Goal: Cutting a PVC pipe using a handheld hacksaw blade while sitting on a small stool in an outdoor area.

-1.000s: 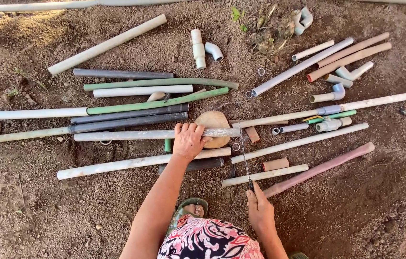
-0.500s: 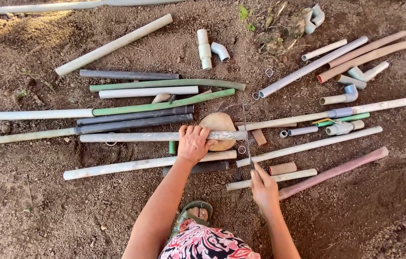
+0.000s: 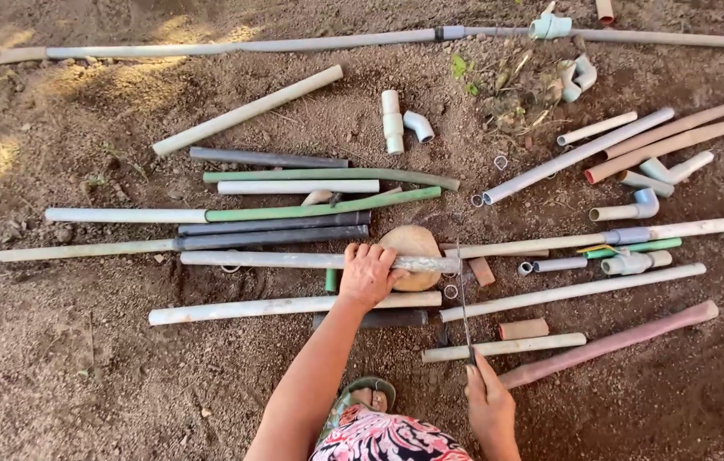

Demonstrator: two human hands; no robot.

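- Bare earth is the workbench, with pipes laid out in rows and the person crouched at the near edge, one sandalled foot showing below.
- Nearest, the right hand is closed around the handle of a thin saw blade, thumb up, forearm coming in from the bottom edge.
- That blade runs away from the hand and reaches the grey pipe, just past the wood block.
- Further in, the left hand is clamped over the grey pipe, fingers curled across the top, arm stretched out nearly straight, pinning it on the block.
- By my reading the step is a cut: pipe held, blade set.
- What it calls for next, I'd judge, is steady downward pressure from the left hand and even strokes square to the pipe.
- Beyond lie green, dark and white lengths, elbow fittings, and one long line at the far edge.
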